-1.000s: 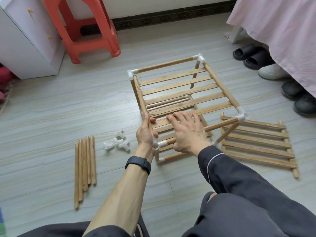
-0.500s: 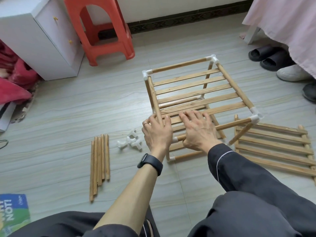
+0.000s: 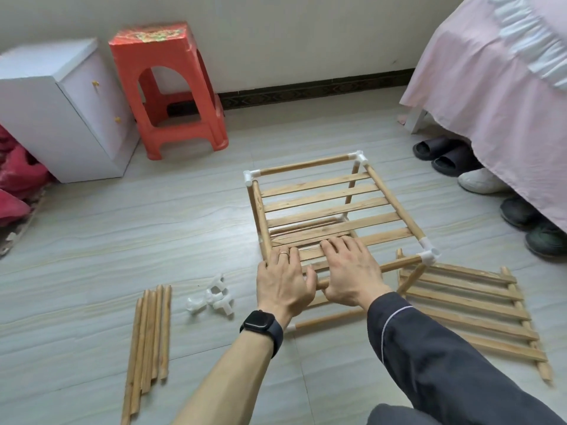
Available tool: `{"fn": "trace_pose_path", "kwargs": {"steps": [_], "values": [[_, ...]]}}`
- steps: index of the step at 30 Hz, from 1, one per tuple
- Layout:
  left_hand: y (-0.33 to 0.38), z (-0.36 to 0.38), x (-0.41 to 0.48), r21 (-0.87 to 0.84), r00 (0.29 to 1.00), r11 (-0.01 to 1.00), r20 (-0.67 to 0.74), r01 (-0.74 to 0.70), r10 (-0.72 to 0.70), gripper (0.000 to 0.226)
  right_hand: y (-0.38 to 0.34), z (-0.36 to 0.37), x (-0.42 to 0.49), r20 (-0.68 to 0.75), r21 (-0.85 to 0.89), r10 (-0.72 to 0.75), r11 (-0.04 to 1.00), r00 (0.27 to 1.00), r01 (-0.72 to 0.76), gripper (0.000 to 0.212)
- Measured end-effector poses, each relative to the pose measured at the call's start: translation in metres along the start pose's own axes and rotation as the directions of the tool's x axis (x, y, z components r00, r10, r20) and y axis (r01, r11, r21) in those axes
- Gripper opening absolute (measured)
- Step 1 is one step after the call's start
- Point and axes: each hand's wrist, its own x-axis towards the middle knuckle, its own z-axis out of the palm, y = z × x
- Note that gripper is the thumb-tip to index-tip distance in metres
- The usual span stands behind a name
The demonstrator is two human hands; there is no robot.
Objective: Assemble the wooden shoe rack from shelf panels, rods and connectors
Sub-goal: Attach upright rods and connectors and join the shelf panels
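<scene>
At the bottom of the frame, the bare left forearm wears a black watch (image 3: 260, 325). Loose rods (image 3: 147, 342) lie on the floor at lower left, with white connectors (image 3: 214, 299) just beside them. In the centre, the left hand (image 3: 283, 280) and right hand (image 3: 352, 271) lie palm down, fingers straight and grasping nothing, pressing the near edge of the half-built shoe rack (image 3: 322, 204). A spare shelf panel (image 3: 466, 308) lies flat at right, touching the rack's corner. Farther back stand a red stool (image 3: 175, 87), a white cabinet (image 3: 61, 108), and shoes (image 3: 445, 154) under a pink-covered bed (image 3: 491, 87).
</scene>
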Motion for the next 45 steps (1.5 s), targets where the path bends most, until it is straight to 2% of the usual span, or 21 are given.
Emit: {"fn": "trace_pose_path", "kwargs": {"steps": [3,6,14,17,20,23,26,29,35,39,45], "values": [[-0.003,0.001,0.004,0.016,0.999,1.0,-0.044,0.003,-0.002,0.05,-0.001,0.006,0.002,-0.088,0.014,-0.006,1.0,0.996,0.007,0.071],[-0.002,0.0,0.009,0.018,0.998,1.0,-0.057,0.022,-0.021,0.044,0.001,0.005,0.006,-0.112,0.01,-0.004,1.0,0.994,0.005,0.06],[-0.001,0.001,0.011,0.001,0.996,0.999,-0.082,0.034,-0.034,0.039,0.002,0.006,0.008,-0.117,-0.028,-0.017,1.0,0.993,0.014,0.055],[-0.002,0.0,0.013,0.035,0.997,0.999,-0.068,0.027,-0.024,0.044,0.004,0.003,0.01,-0.092,-0.002,-0.038,0.999,0.995,0.038,0.058],[-0.007,0.0,0.011,0.067,0.998,0.998,-0.064,-0.023,0.027,0.047,0.024,0.0,0.009,-0.001,0.028,-0.103,0.994,0.995,0.103,0.076],[-0.018,0.001,0.01,0.078,0.994,0.994,-0.073,-0.08,0.086,0.047,0.067,-0.003,-0.002,0.055,0.001,-0.015,1.0,0.998,0.015,0.086],[-0.026,-0.002,0.018,0.089,0.99,0.99,-0.073,-0.11,0.117,0.048,0.104,-0.007,-0.015,0.019,-0.004,0.061,0.998,0.998,-0.061,0.076],[-0.027,0.0,0.024,0.091,0.988,0.988,-0.079,-0.123,0.13,0.043,0.109,-0.005,-0.021,-0.033,0.009,0.054,0.999,0.998,-0.054,0.06],[-0.032,0.006,0.032,0.077,0.981,0.987,-0.117,-0.143,0.152,0.041,0.109,-0.006,-0.016,-0.075,0.029,0.053,0.998,0.996,-0.051,0.044],[-0.028,0.005,0.035,0.076,0.978,0.988,-0.154,-0.132,0.143,0.036,0.111,-0.007,-0.009,-0.046,0.038,0.046,0.998,0.998,-0.045,0.045],[-0.026,0.002,0.036,0.05,0.991,0.993,-0.073,-0.108,0.112,0.044,0.111,-0.007,-0.01,-0.053,0.036,0.07,0.997,0.996,-0.069,0.045]]}}
